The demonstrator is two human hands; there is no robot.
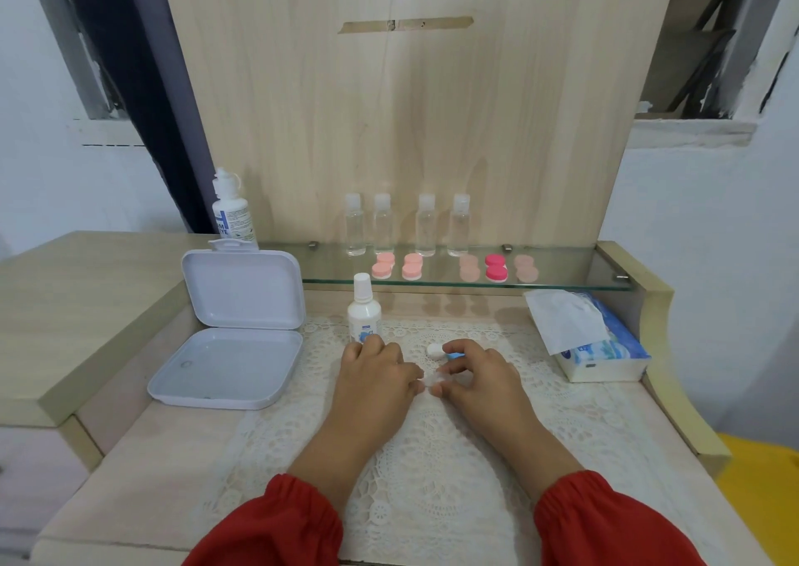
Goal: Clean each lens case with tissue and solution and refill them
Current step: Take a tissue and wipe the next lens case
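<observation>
While my red sleeves (pixel 276 526) fill the near edge of the view, both hands meet at the middle of the lace mat (pixel 432 479), which I take as my landmark. My left hand (pixel 376 371) lies palm down toward the mat's far left, fingers curled in toward the centre; my right hand (pixel 480 371) mirrors it from the right. Between the fingertips sits a small white piece, seemingly the lens case (pixel 434 378) I am working on. Both hands appear to pinch it, but it is small and blurred, so I cannot tell which hand really bears it. Just beyond the right hand's fingers, still on the mat, lie a white cap (pixel 433 350) and a blue cap (pixel 454 355), loose.

At the mat's far left edge stands the small solution bottle (pixel 364 314), touching or nearly touching my left knuckles. That is my chief worry: a careless lift of that hand would tip it. The loose caps could also roll off or get swapped.

Left of the mat an open white box (pixel 225 366) holds a little liquid; right of it sits the tissue pack (pixel 596 340), one sheet standing up. Beyond the mat, on the glass shelf (pixel 562 284), wait five more lens cases (pixel 496 268), pink and red, four clear bottles (pixel 426 230) and a larger solution bottle (pixel 233 215).
</observation>
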